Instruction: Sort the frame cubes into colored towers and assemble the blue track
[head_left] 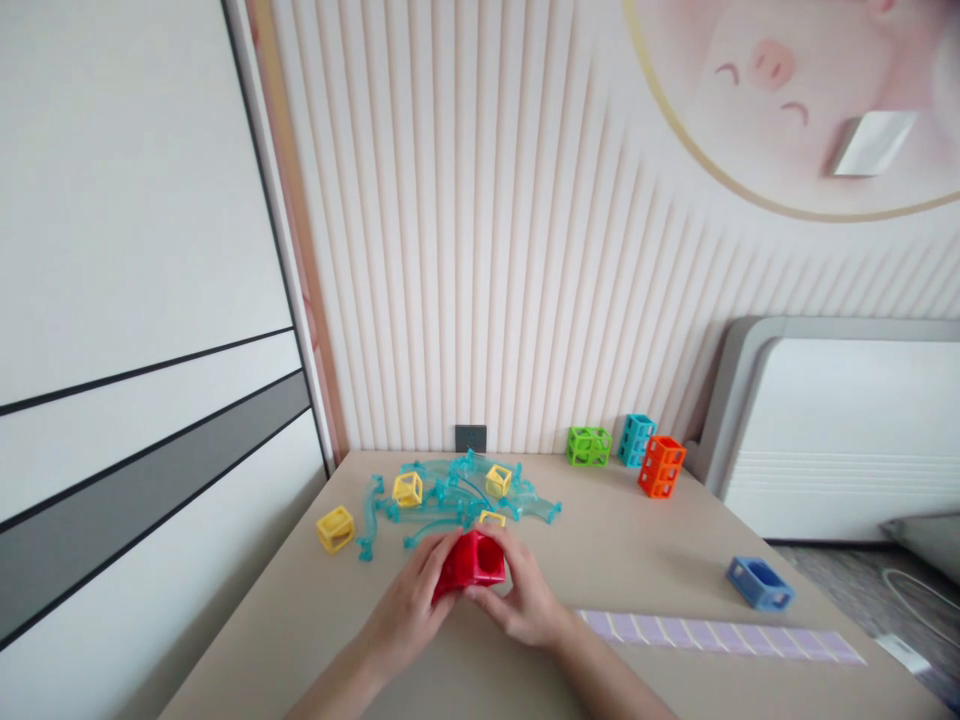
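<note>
Between my two hands is a red toy block (480, 562) with a round opening in its near face, held above the table. My left hand (409, 600) wraps its left side, and my right hand (521, 600) grips the right side with the thumb below the opening. Just beyond the hands, a yellow cube frame (492, 518) is partly hidden. More yellow cube frames, one (408, 489) among the teal track pieces (427, 514), another (498, 481) farther right and a third (335, 529) at the left, lie on the table.
At the back right stand a green block (589, 447), a teal block (637, 440) and an orange block (661, 467). A blue block (760, 583) lies near the right edge of the table (600, 560). A purple strip (720, 636) stretches along the front right.
</note>
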